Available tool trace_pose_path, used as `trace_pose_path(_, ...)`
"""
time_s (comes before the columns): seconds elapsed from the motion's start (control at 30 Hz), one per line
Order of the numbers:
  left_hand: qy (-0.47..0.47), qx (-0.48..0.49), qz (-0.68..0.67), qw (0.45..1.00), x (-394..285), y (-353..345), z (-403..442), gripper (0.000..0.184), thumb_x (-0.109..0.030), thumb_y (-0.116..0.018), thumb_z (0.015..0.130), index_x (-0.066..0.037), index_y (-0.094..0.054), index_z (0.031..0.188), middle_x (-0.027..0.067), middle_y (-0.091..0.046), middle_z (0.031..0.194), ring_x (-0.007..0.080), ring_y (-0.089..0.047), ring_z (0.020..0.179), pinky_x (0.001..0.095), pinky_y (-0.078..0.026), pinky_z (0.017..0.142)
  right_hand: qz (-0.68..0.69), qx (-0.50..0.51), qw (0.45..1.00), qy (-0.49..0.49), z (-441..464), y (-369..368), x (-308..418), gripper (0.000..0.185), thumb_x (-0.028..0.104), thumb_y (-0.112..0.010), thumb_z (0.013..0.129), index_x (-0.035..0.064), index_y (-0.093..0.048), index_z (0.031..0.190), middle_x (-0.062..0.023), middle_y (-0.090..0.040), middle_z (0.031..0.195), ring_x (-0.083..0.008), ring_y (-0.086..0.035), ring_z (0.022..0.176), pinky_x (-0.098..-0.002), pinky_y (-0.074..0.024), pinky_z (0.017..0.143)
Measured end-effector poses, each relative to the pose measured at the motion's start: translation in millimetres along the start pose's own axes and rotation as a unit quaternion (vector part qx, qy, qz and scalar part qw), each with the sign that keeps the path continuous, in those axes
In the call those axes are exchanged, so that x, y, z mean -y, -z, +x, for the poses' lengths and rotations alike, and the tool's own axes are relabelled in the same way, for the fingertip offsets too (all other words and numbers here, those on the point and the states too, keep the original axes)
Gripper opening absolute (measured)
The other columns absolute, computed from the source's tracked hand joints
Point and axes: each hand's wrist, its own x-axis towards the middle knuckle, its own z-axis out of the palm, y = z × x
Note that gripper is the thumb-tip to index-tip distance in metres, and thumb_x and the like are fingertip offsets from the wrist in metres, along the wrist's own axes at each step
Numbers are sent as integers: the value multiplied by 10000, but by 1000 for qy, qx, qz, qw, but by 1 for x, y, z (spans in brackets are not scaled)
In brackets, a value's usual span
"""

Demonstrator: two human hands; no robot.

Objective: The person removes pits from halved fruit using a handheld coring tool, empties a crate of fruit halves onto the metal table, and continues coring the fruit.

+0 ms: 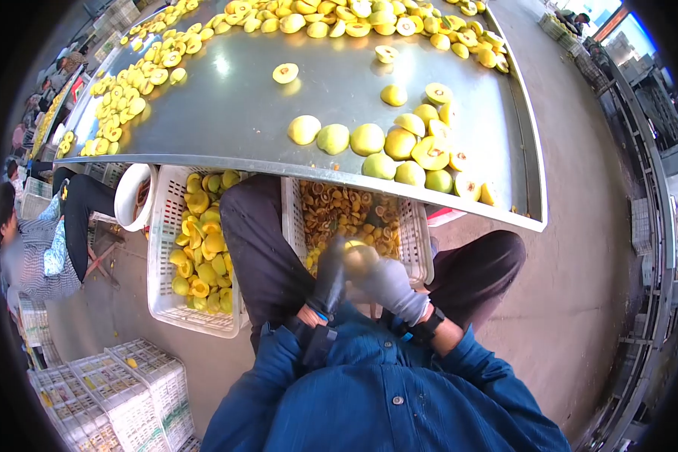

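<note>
My left hand (328,280), in a dark glove, is raised close in front of my body, its fingers smeared by motion. Beside it my right hand (390,285), in a pale grey glove, is closed on a blurred yellow fruit piece (360,258). Whether the left hand grips anything is unclear. Both hands are over a white crate (422,248) of brownish pits and scraps between my knees. On the metal table (226,113) above lie halved yellow fruits, with a cluster of fruit (399,143) along the near right part.
Left of my leg stands a white crate (158,279) of yellow fruit halves, beside a white bucket (133,197). Stacked crates (120,392) are at lower left. A seated person (45,256) is at far left. Metal racks (644,226) run along the right.
</note>
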Motion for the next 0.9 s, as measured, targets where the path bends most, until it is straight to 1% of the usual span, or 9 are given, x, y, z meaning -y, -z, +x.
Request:
trace_pose_path(0.03,-42,5,100,994,8,6,3,376,-309,-476,1007,10,-640,1122,75,-675,994,165,-637,850,282,-516,767,40,-45,998,23,1,-4,-2,402,404,-686,849,92,-526,1045,-170,-631,695,-353,-631,584,-450,-487,513)
trace_pose_path(0.13,-81,-5,140,987,15,3,-17,258,-170,-488,1000,6,-639,1113,67,-660,1046,151,-600,943,287,-480,854,278,-25,956,-94,-5,7,3,319,350,-669,871,71,-558,979,-127,-631,690,-266,-615,532,-377,-479,482)
trace_pose_path(0.17,-76,-10,155,985,15,3,-20,259,-174,-487,1001,4,-639,1111,67,-659,1047,147,-596,948,286,-476,861,464,40,856,-225,-3,18,9,247,279,-657,880,50,-569,908,-63,-608,676,-163,-559,483,-284,-453,455)
trace_pose_path(0.3,-112,-107,132,979,-20,0,-35,314,-237,-458,1024,-5,-595,1186,78,-633,1111,162,-589,1020,307,-465,906,686,58,634,-353,1,9,-30,228,207,-639,868,17,-569,971,-42,-586,692,-107,-491,443,-266,-403,368)
trace_pose_path(0.47,-289,-262,217,895,-121,34,-49,425,-323,-373,1043,14,-558,1224,114,-629,1090,195,-602,1027,309,-487,919,475,86,797,-362,57,-15,-38,212,190,-627,891,18,-605,1013,-35,-606,746,-133,-549,523,-272,-433,429)
trace_pose_path(0.57,-293,-345,154,878,-136,68,-42,466,-364,-372,1035,18,-544,1241,125,-626,1114,225,-633,952,322,-528,880,388,55,863,-318,101,-77,-71,193,174,-624,886,27,-607,1011,-45,-613,779,-145,-558,536,-279,-437,436)
trace_pose_path(0.67,-245,-344,42,906,-141,76,-46,531,-413,-340,1044,42,-527,1242,157,-628,1103,246,-620,1013,368,-510,925,288,49,914,-281,146,-102,-90,192,176,-622,886,29,-609,1010,-52,-617,787,-154,-565,553,-289,-443,452)
trace_pose_path(0.8,-249,-350,-37,902,-123,88,-41,627,-527,-372,997,28,-517,1250,190,-617,1063,271,-645,898,374,-582,722,139,22,965,-220,189,-127,-120,190,178,-621,887,32,-612,1008,-60,-622,797,-165,-574,576,-301,-452,474)
trace_pose_path(0.9,-272,-331,-146,892,-109,95,-34,650,-586,-452,928,9,-538,1175,205,-598,1013,322,-622,870,406,-566,708,82,1,980,-179,219,-144,-136,189,180,-620,887,34,-613,1007,-67,-626,805,-173,-581,593,-311,-458,491)
